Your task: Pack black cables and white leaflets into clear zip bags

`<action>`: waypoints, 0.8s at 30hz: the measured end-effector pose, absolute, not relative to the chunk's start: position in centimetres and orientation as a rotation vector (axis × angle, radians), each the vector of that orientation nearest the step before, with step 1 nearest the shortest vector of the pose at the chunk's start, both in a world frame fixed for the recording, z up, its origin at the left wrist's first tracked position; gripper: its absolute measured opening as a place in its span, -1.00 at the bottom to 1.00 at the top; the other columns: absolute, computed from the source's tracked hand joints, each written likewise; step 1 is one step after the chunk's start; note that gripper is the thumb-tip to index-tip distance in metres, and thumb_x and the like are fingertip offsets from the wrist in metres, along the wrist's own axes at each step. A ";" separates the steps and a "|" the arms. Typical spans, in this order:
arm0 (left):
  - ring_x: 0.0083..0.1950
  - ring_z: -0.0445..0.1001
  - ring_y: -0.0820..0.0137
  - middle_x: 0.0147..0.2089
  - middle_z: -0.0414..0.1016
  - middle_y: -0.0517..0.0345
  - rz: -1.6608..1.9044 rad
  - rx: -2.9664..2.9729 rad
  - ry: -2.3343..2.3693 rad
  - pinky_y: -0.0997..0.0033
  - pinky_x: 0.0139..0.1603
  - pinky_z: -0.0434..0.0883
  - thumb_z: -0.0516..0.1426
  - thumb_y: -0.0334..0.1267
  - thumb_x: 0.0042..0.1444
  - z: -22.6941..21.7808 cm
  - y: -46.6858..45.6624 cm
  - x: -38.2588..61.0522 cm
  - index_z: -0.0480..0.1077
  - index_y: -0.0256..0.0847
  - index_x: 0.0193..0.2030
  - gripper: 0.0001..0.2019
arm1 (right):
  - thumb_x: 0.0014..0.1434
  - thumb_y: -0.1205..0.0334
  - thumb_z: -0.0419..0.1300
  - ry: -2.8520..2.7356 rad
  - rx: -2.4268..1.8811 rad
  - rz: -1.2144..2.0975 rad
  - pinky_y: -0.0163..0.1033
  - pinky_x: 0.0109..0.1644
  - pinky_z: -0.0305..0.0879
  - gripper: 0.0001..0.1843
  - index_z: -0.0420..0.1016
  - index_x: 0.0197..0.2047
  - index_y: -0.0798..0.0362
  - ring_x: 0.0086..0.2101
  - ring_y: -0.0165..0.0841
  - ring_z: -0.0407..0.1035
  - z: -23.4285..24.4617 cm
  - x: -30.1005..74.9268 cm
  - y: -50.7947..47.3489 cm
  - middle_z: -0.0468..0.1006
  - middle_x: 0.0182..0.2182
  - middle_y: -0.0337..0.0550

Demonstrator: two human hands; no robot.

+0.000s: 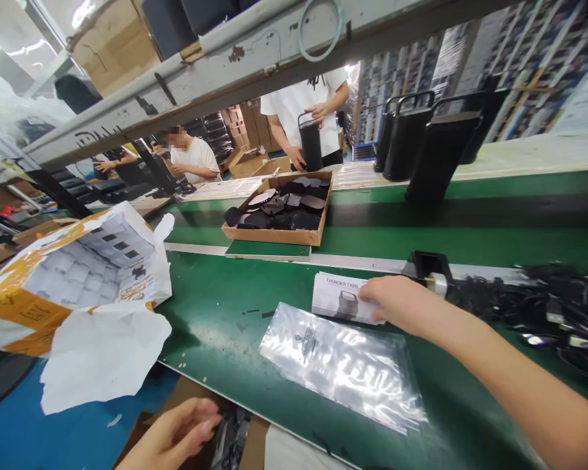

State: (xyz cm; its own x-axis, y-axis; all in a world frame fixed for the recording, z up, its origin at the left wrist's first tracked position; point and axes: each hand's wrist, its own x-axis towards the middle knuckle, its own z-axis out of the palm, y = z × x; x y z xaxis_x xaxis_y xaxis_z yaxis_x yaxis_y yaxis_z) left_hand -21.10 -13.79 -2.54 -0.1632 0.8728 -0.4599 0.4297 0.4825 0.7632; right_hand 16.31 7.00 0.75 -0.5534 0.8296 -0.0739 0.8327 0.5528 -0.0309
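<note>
My right hand has its fingers on the right end of a small stack of white printed instruction leaflets, gripping at that edge. The top leaflet shows a drawing of a handled device. Just in front of the leaflets, a clear plastic bag lies flat on the green work surface. My left hand is low at the front edge, loosely curled with thumb and fingers apart, and nothing shows in it. Beside it, below the surface, an open carton contains dark items that I cannot make out.
A shallow cardboard box of dark oval pieces stands midway back. Black handled devices stand at the back right, near tangled black cables. A torn white-and-orange package sits left. Across the bench, a person handles another device. A metal beam crosses above.
</note>
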 end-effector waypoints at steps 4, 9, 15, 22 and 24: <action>-0.24 0.53 0.32 -0.25 0.60 0.06 0.604 1.154 1.470 0.44 -0.24 0.42 0.17 -0.01 0.09 0.0 -9.6 -14.0 0.46 -0.23 -0.26 -0.71 | -0.03 0.39 0.27 2.733 1.481 -0.055 -0.21 -0.38 0.30 -0.79 0.56 -0.27 0.01 -0.35 -0.14 0.51 0.5 16.3 6.1 0.61 -0.38 -0.08; -0.15 0.52 0.27 -0.19 0.58 -0.02 0.612 1.630 1.430 0.36 -0.11 0.41 0.07 -0.20 0.19 -0.9 -7.6 -8.1 0.50 -0.20 -0.21 -0.79 | -0.02 0.58 0.16 2.816 1.484 0.078 -0.12 -0.23 0.32 -0.62 0.51 -0.12 0.13 -0.25 -0.09 0.47 -0.7 15.8 4.1 0.57 -0.23 0.08; 0.34 0.08 0.04 0.31 0.20 -0.03 0.575 1.987 1.225 -0.09 0.34 -0.08 0.16 -0.32 0.08 -4.2 -8.8 -4.4 0.39 -0.09 0.10 -0.60 | -0.05 0.63 0.12 2.880 1.490 0.102 -0.12 -0.22 0.31 -0.60 0.49 -0.12 0.19 -0.28 -0.09 0.46 -1.5 16.0 3.6 0.57 -0.25 0.11; 0.36 0.00 -0.02 0.34 0.12 -0.12 0.583 1.870 1.181 -0.09 0.35 -0.11 0.21 -0.32 0.03 -5.4 -9.6 -1.5 0.36 -0.17 0.15 -0.51 | 0.07 0.43 0.14 2.981 1.499 -0.031 -0.26 -0.35 0.30 -0.80 0.55 -0.37 -0.03 -0.35 -0.24 0.49 -1.5 17.7 5.1 0.62 -0.38 -0.19; 0.35 0.05 0.00 0.32 0.17 -0.09 0.671 1.752 1.173 -0.06 0.36 -0.10 0.21 -0.30 0.03 -5.2 -9.7 -1.3 0.41 -0.15 0.09 -0.57 | 0.10 0.42 0.10 3.018 1.512 -0.022 -0.27 -0.38 0.29 -0.76 0.55 -0.40 -0.05 -0.41 -0.26 0.48 -1.0 17.9 5.1 0.62 -0.44 -0.21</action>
State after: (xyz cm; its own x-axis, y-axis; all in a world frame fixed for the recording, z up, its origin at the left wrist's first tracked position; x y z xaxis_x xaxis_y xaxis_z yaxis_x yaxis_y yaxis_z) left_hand -1.34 -9.71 -5.18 0.4037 0.9140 -0.0405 0.4282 -0.1496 0.8912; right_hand 17.91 5.14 -1.02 -0.5771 0.7915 0.2012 0.7884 0.6042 -0.1155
